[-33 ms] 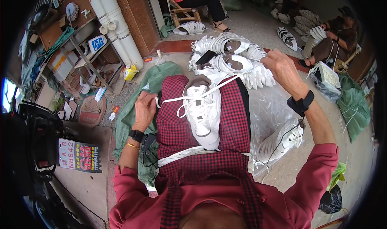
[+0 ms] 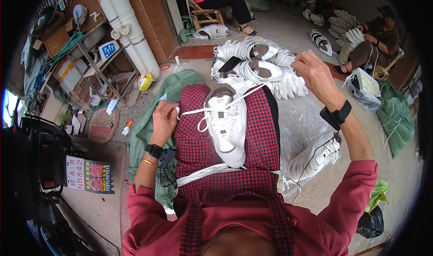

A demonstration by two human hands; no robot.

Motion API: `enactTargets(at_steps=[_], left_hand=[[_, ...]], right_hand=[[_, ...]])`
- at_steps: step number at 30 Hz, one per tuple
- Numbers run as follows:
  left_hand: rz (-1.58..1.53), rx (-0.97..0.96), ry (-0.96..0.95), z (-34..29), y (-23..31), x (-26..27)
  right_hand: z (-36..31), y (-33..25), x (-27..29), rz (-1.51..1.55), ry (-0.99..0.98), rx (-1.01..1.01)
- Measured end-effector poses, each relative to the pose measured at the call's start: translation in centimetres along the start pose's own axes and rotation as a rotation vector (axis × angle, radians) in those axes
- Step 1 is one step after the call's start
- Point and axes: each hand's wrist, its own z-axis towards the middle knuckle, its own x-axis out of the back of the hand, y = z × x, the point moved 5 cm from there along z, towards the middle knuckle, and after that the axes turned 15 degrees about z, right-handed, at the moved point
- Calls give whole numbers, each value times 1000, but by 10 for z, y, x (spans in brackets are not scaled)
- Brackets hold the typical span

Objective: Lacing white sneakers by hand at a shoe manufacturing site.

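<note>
A white sneaker upper (image 2: pixel 233 145) lies on my lap over a red-and-black checked apron (image 2: pixel 191 145), its toe toward me. White shoelace (image 2: pixel 249 93) is threaded through its eyelets, with a loose loop on the left side. My left hand (image 2: pixel 165 119) is closed, pinching one lace end beside my left knee. Farther out on the right, my right hand (image 2: pixel 317 78) is raised and closed on the other lace end, which runs taut from the upper. More white lace (image 2: pixel 198 177) lies across my lap at the apron's fold.
Stacked white shoe uppers (image 2: pixel 257 48) stand beyond my knees, with a dark flat object on them. Laced uppers (image 2: pixel 311 159) rest on clear plastic at right. Green sacks (image 2: pixel 397 116) lie on both sides. A motorbike stands left; co-workers (image 2: pixel 383 39) sit farther back.
</note>
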Motion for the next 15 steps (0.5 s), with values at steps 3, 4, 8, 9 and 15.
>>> enactTargets(at_steps=[3, 4, 8, 9, 15], left_hand=[[-67, -88, 29, 20, 45, 2], [-126, -82, -2, 28, 57, -2], [-152, -250, -184, 49, 108, -12], [-149, -254, -182, 50, 112, -15], [-264, -206, -564, 49, 122, -43]], right_hand=[[8, -36, 23, 9, 307, 103], [9, -45, 19, 7, 310, 102], [-1, -70, -12, 353, 567, 75], [0, -68, -33, 508, 561, -23], [-14, -68, -124, 1198, 271, -378]])
